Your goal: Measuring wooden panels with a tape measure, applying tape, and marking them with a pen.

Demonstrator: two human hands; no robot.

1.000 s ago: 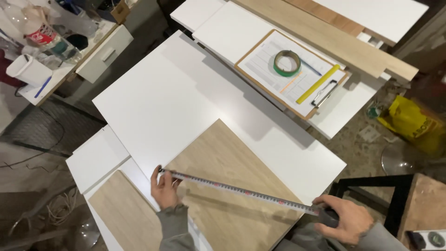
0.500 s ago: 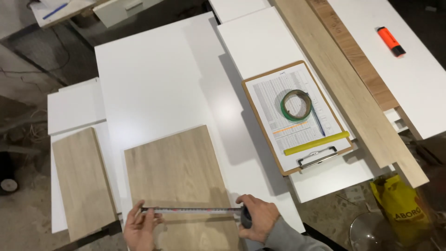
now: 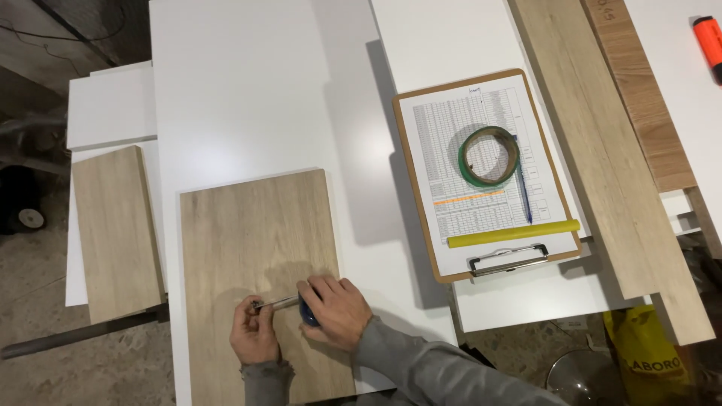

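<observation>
Item: measuring work on a panel, tape nearly run in. Nearest, the left hand pinches the free end of a short metal tape blade, its grip closed on the tip; just beside it the right hand is wrapped shut around a dark blue tape measure case, so only a short run of blade shows between the two grips. Both hands rest on the oak-coloured panel, which lies flat on the white surface, its right edge a little beyond the right hand. Judged step: end of a reading, blade almost home; the next move would seem to call for letting the tip go gently, without a snap. Left, a narrower wood panel lies apart. Farther right, a clipboard carries a printed sheet, a green tape roll, a blue pen and a yellow stick. Beyond, long planks and an orange marker.
</observation>
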